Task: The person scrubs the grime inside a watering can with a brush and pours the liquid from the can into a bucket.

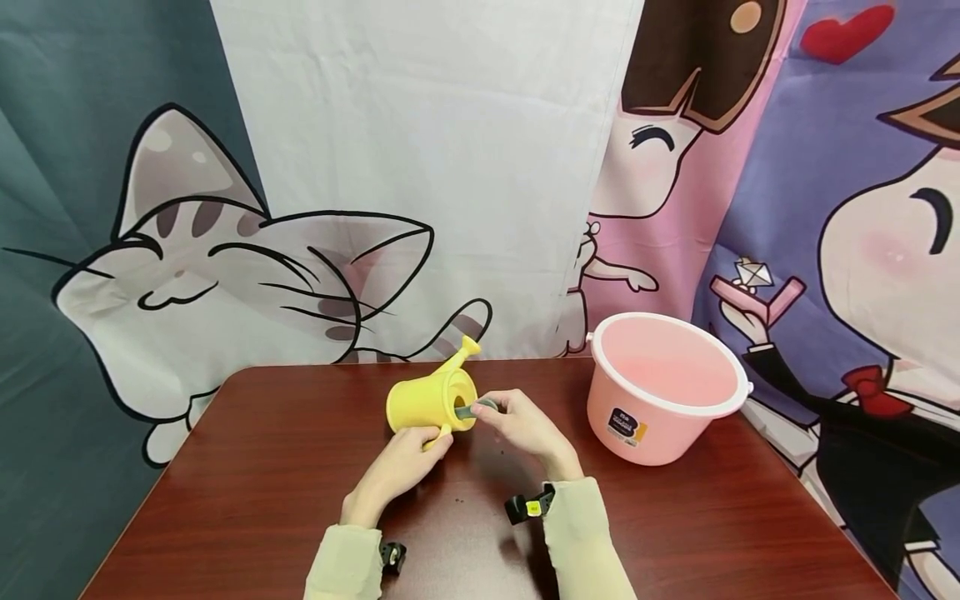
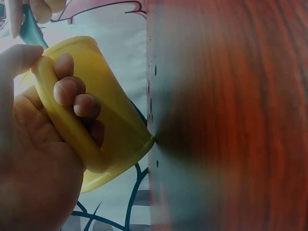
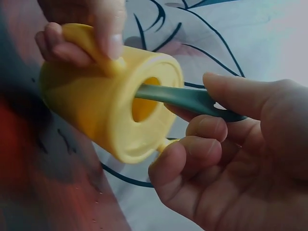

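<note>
A yellow toy watering can [image 1: 420, 404] is tilted low over the table, its top opening turned toward the right and its spout pointing up at the back. My left hand [image 1: 401, 462] grips the can's handle [image 2: 62, 115], fingers wrapped through the loop. With thumb and fingers my right hand [image 1: 528, 433] pinches the end of a slim green handle [image 3: 185, 98] that has a small hole in it. The other end of this green handle goes into the can's round opening [image 3: 144, 108], where its tip is hidden.
On the right of the brown wooden table [image 1: 247, 475] stands a pink bucket [image 1: 652, 433] with a white rim. A cartoon-printed cloth [image 1: 442, 150] hangs right behind the table's back edge. Both wrists wear small black cameras.
</note>
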A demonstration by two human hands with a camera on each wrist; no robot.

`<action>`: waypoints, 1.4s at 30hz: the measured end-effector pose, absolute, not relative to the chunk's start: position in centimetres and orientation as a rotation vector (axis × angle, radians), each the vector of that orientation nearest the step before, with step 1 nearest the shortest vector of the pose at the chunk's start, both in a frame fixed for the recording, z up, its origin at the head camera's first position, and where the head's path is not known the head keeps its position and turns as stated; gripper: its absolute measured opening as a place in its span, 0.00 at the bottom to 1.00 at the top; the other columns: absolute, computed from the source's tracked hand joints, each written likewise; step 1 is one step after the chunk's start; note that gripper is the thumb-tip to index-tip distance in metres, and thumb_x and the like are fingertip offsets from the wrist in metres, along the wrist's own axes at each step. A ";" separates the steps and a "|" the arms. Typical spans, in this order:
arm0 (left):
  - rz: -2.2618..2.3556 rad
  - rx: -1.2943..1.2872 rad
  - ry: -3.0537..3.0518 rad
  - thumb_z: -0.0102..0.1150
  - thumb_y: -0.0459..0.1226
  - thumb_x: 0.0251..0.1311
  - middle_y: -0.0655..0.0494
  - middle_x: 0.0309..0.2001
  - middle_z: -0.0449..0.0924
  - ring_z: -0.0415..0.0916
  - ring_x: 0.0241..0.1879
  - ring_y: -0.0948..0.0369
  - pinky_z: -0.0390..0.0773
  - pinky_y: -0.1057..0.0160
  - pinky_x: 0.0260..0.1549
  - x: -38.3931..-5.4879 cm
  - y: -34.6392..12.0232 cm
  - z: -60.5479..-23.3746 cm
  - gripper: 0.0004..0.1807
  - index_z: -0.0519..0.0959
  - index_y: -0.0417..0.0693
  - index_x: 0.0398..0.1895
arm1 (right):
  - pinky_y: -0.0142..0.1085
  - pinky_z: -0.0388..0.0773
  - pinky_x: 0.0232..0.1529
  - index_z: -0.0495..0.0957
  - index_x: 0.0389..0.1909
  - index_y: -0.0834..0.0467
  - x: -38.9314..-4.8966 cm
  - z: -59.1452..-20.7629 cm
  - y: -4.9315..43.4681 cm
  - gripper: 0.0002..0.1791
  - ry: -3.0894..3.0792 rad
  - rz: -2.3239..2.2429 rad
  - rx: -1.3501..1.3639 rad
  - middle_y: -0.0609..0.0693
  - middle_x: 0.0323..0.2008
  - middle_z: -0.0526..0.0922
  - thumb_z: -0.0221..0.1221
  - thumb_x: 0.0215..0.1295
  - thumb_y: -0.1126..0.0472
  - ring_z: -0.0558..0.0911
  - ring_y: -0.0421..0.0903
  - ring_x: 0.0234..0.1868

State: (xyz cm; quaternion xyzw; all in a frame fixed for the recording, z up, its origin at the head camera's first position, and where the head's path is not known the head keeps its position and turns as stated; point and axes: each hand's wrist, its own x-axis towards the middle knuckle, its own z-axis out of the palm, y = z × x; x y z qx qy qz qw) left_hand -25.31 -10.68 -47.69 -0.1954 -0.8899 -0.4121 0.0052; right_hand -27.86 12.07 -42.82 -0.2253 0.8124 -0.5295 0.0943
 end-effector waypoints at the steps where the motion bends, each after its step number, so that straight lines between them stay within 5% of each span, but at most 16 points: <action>1: -1.292 -0.611 -2.789 0.52 0.48 0.71 0.65 0.15 0.58 0.59 0.16 0.68 0.66 0.67 0.22 -25.3 -10.7 -47.7 0.23 0.66 0.52 0.17 | 0.37 0.72 0.24 0.83 0.40 0.61 -27.9 -43.0 11.9 0.13 2.399 -1.578 -0.666 0.46 0.18 0.67 0.58 0.71 0.55 0.67 0.42 0.16; 10: -1.279 -0.619 -2.796 0.52 0.45 0.72 0.65 0.15 0.58 0.59 0.16 0.68 0.66 0.68 0.22 -25.1 -10.5 -47.4 0.22 0.66 0.52 0.17 | 0.33 0.66 0.21 0.82 0.40 0.61 -28.0 -44.0 10.9 0.11 2.299 -1.659 -0.631 0.50 0.24 0.72 0.57 0.71 0.57 0.67 0.46 0.19; 19: -1.283 -0.621 -2.790 0.52 0.44 0.71 0.65 0.15 0.58 0.60 0.16 0.68 0.66 0.67 0.22 -25.1 -10.4 -47.5 0.22 0.66 0.52 0.17 | 0.47 0.78 0.32 0.84 0.43 0.61 -28.3 -43.9 12.4 0.14 2.319 -1.635 -0.661 0.51 0.19 0.70 0.58 0.71 0.54 0.69 0.51 0.21; 24: -1.300 -0.615 -2.781 0.53 0.44 0.71 0.65 0.14 0.57 0.59 0.16 0.67 0.65 0.67 0.22 -25.1 -10.5 -47.4 0.22 0.65 0.51 0.16 | 0.46 0.79 0.33 0.83 0.43 0.62 -28.5 -43.8 13.7 0.16 2.290 -1.676 -0.641 0.51 0.20 0.69 0.58 0.71 0.52 0.70 0.61 0.24; 34: -1.297 -0.623 -2.792 0.51 0.49 0.71 0.66 0.15 0.58 0.59 0.17 0.68 0.66 0.68 0.22 -25.2 -10.6 -47.7 0.23 0.65 0.52 0.17 | 0.33 0.68 0.22 0.81 0.37 0.61 -28.4 -43.3 14.6 0.11 2.247 -1.734 -0.622 0.65 0.19 0.68 0.56 0.72 0.57 0.71 0.45 0.20; 42: -1.301 -0.625 -2.785 0.52 0.48 0.71 0.65 0.15 0.58 0.59 0.16 0.68 0.66 0.68 0.22 -25.3 -10.6 -47.7 0.23 0.65 0.52 0.16 | 0.42 0.77 0.31 0.81 0.43 0.68 -28.6 -43.7 13.1 0.13 2.250 -1.693 -0.636 0.66 0.22 0.67 0.55 0.73 0.61 0.70 0.49 0.21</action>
